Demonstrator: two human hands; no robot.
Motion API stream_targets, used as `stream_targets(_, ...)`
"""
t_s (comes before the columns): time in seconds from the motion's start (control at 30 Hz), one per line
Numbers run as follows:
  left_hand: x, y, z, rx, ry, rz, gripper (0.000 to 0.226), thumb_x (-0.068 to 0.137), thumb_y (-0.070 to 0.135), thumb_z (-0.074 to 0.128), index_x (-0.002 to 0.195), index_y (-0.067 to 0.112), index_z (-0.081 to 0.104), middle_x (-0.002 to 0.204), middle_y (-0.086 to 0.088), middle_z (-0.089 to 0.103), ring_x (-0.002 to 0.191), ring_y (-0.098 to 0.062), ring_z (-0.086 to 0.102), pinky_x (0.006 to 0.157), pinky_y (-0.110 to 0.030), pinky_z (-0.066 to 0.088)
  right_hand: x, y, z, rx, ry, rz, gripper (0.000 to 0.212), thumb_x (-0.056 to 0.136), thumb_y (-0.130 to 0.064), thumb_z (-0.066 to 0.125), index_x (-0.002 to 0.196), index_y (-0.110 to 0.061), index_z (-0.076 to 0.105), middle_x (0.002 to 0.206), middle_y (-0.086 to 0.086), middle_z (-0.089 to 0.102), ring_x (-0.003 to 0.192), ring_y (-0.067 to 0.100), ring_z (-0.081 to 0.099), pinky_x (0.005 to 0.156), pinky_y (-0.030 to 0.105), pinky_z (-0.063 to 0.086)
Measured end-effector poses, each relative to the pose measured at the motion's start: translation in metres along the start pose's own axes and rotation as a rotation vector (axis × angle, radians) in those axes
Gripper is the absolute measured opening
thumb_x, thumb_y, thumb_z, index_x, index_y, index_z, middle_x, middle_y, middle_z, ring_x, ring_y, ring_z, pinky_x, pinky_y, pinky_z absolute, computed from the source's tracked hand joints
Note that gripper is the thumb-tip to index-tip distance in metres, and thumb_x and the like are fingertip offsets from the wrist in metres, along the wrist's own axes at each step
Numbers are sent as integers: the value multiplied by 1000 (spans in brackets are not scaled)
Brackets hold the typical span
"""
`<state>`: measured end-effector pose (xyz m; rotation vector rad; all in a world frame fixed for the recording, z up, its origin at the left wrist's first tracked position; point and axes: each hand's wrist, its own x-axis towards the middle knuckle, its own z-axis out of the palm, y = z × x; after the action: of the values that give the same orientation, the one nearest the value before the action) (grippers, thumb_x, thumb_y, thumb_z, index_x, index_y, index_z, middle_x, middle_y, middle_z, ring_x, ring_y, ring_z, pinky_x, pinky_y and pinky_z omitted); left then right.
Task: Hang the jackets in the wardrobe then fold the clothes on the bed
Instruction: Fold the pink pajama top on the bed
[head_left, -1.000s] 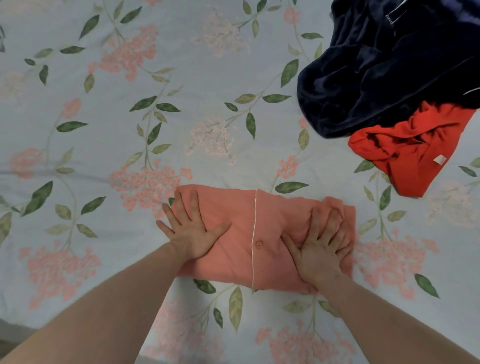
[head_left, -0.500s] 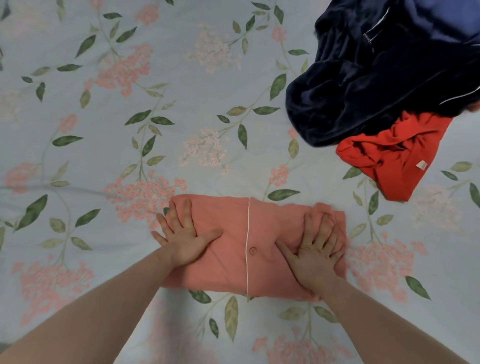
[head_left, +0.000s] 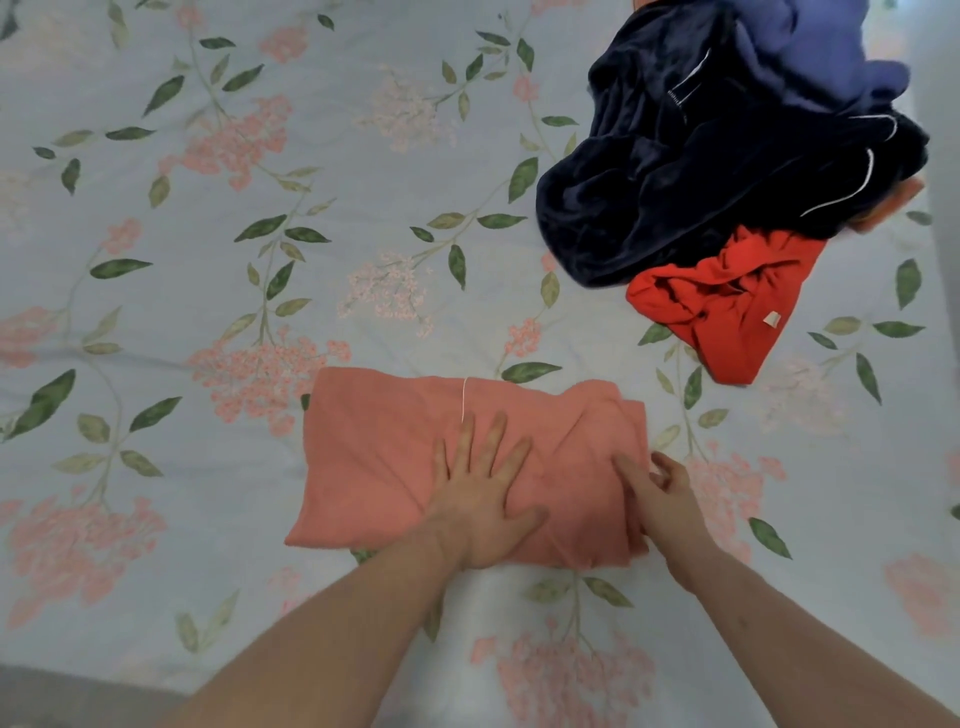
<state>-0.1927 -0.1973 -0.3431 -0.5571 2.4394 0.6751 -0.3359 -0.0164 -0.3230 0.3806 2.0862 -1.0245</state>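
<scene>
Salmon-pink folded cotton pyjama top with white piping (head_left: 415, 457): located at near centre of floral-print bed sheet (head_left: 208, 208). Soft, light, limp; likely to slump and unfold if lifted by one edge. Left hand (head_left: 480, 501): flat, fingers spread, pressing centre. Right hand (head_left: 662, 491): grip narrow, pinching right-hand edge. Recommended hold: both short ends, supported from beneath. Crumpled navy velvet garment (head_left: 701, 156) and red knit garment (head_left: 727, 306) unfolded, far right.

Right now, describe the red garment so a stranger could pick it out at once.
Start at the floral bedsheet and look to its far right, where a crumpled pile lies. The red garment spills from under the dark navy velvety garment, on the side nearer the person. It is bright red, unfolded, with a small white tag, unlike the paler folded salmon pajama top.
</scene>
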Motion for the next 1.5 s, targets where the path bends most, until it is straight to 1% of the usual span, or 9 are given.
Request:
stream_targets(0.23,-9,5,2,25,39,53,87,93,75,36,162,40,-2,167,7,-27,148,-25,-38,118,-61,-21,-5,-4,9,78,-120,32,53,85,-42,80,131,-24,62,114,-7,69,102,20,67,76,40,58)
stream_targets(0.47,-27,-5,-11,-180,235,89,75,94,62,45,161,38,19,172,8,-1,157,-19,-9,127,-51,0,-19,-9,14,161,-179,15,45,92,-27,75,131,-25,52,120,-1,66,105,23,67,88,46,58)
stream_targets(0.73,-82,-42,-33,-846,303,-144,54,83,58,54,130,34,64,131,18,63,122,0,56,113,-35,42,-64,-48,17,236,-249,-52,40,94,-19,71,131,-25,57,124,-2,67,108,24,68,89,45,58)
stream_targets(0.93,-91,-30,-82,-1446,154,-244,21,91,45,60,104,44,76,115,16,73,112,-8,66,107,-34,48,-119,-85,72,227,-231,-169,36,91,-10,71,120,-25,57,116,2,69,103,22,69,84,42,58)
stream_targets(1.07,-99,-46,-110,-1724,94,-304,40,97,47,53,116,19,75,105,-3,77,89,-18,75,80,-32,58,-143,-101,128,20,-307,-349,48,88,-16,75,128,-28,52,112,-6,71,96,7,71,86,29,59)
stream_targets(1.13,-103,-64,-115,-1766,92,-318,52,99,51,47,119,13,75,113,-17,75,101,-30,74,89,-42,58,-154,-107,152,-31,-398,-388,52,88,-12,72,131,-34,51,105,-11,73,84,-4,70,73,13,55)
stream_targets(1.23,-106,-97,-118,-1829,56,-379,53,99,50,50,125,10,72,124,-26,69,118,-42,66,93,-52,57,-169,-110,180,-177,-493,-367,56,85,-13,64,130,-43,52,79,-1,76,67,6,71,70,31,59)
stream_targets(1.37,-101,-136,-106,-1686,51,-458,36,100,31,62,128,10,69,117,-18,74,109,-34,72,92,-47,59,-169,-102,197,-52,-586,-284,58,84,4,60,122,-40,61,113,8,74,96,17,75,87,44,62)
stream_targets(1.5,-89,-160,-92,-1461,176,-592,35,96,22,71,128,7,67,112,-13,76,102,-31,74,95,-46,59,-148,-88,194,-11,-399,-430,51,88,6,55,117,-35,64,127,-6,65,94,5,71,80,28,60)
